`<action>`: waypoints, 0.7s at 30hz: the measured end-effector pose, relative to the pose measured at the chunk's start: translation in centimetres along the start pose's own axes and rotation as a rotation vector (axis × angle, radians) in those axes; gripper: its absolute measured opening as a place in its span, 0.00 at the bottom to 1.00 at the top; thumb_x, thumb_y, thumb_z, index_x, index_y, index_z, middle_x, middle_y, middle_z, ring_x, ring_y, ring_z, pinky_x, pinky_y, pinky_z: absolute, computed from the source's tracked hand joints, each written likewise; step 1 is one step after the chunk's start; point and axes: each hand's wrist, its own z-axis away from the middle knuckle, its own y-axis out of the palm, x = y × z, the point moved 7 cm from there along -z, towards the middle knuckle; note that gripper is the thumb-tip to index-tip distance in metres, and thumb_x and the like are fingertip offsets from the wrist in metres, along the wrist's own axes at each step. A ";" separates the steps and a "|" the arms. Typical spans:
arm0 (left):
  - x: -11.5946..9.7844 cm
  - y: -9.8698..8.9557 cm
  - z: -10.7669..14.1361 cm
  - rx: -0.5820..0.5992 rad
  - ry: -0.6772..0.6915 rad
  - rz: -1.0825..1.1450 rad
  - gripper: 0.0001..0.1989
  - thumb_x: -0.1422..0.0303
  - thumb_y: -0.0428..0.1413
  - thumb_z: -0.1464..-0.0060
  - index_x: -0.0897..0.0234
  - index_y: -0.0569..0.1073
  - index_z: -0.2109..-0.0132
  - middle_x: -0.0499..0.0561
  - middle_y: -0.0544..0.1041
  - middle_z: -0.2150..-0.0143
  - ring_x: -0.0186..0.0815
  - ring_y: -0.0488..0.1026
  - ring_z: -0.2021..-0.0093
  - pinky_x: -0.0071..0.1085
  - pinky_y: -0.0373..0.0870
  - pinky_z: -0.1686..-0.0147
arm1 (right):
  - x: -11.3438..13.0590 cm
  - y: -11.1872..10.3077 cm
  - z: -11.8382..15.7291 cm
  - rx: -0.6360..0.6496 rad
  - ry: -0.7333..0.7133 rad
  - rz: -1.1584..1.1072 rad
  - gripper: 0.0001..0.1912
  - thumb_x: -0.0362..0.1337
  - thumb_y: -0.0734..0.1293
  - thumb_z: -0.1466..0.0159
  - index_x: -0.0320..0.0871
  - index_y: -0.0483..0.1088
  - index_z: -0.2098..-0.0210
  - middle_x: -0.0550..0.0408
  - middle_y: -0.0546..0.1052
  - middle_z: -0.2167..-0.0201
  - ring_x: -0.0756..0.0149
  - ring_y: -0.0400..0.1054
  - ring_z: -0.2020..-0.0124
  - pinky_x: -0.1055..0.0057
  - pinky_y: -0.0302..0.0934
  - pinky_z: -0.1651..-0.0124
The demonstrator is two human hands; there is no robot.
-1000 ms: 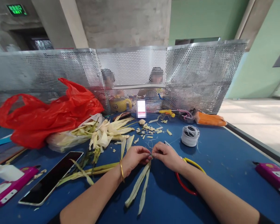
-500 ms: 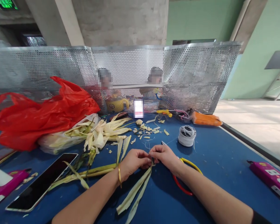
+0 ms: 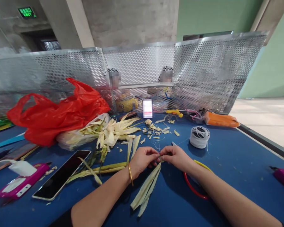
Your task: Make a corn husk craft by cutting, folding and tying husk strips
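Pale corn husk strips (image 3: 148,189) hang from between my two hands, their loose ends spreading over the blue table toward me. My left hand (image 3: 145,160), with a gold bangle at the wrist, pinches their gathered top end. Against its fingertips, my right hand (image 3: 174,157) is also closed in a pinch at that end. Whether a thread runs between the fingers is too small to tell. Under my right forearm lie scissors with a red and yellow handle (image 3: 196,189), partly covered. A spool of white thread (image 3: 199,137) stands beyond my right hand, thin loose strands around it.
A heap of corn husks (image 3: 117,129) and a red plastic bag (image 3: 61,113) lie at the left, near a dark-screened phone (image 3: 63,175) and a magenta power strip (image 3: 26,183). Husk scraps (image 3: 156,129) are scattered ahead. A perforated metal screen (image 3: 137,63) borders the back; people sit behind it.
The view has turned a little left, so everything appears further right. Both hands keep their pinch at the top of the husk strips, whose loose ends hang closer together.
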 end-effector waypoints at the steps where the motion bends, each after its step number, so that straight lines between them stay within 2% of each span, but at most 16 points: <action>1: -0.1 0.0 0.0 0.002 0.003 0.002 0.06 0.68 0.60 0.53 0.67 0.72 0.68 0.49 0.77 0.75 0.26 0.70 0.79 0.21 0.62 0.80 | 0.1 -0.1 0.0 -0.008 -0.023 0.067 0.04 0.35 0.67 0.47 0.43 0.74 0.73 0.60 0.72 0.77 0.71 0.62 0.75 0.74 0.53 0.73; 6: -0.1 0.1 -0.1 -0.007 0.000 -0.007 0.05 0.69 0.60 0.53 0.67 0.72 0.69 0.49 0.77 0.75 0.27 0.71 0.79 0.22 0.65 0.78 | 1.7 -0.6 0.5 -0.098 -0.173 0.339 0.08 0.33 0.66 0.43 0.43 0.69 0.79 0.59 0.68 0.76 0.70 0.62 0.72 0.72 0.53 0.69; 11: 0.3 0.1 0.0 -0.023 -0.021 0.002 0.03 0.71 0.58 0.50 0.67 0.70 0.68 0.49 0.77 0.75 0.27 0.71 0.80 0.22 0.66 0.79 | 2.9 -0.4 0.9 -0.104 -0.246 0.489 0.08 0.31 0.62 0.38 0.43 0.67 0.74 0.57 0.67 0.72 0.67 0.62 0.66 0.71 0.53 0.64; 16: 0.3 0.2 0.0 -0.020 -0.039 0.012 0.03 0.71 0.57 0.50 0.67 0.70 0.68 0.49 0.77 0.75 0.27 0.71 0.79 0.21 0.66 0.79 | 2.8 -0.4 0.8 -0.084 -0.253 0.473 0.09 0.32 0.60 0.36 0.43 0.66 0.72 0.57 0.66 0.70 0.67 0.62 0.66 0.70 0.53 0.63; 21: 0.2 0.1 0.0 -0.025 -0.038 0.005 0.04 0.71 0.58 0.51 0.66 0.70 0.69 0.48 0.77 0.75 0.27 0.71 0.80 0.21 0.64 0.80 | 1.9 -0.3 0.4 -0.061 -0.210 0.378 0.10 0.32 0.60 0.37 0.43 0.65 0.75 0.59 0.66 0.73 0.70 0.60 0.71 0.72 0.52 0.67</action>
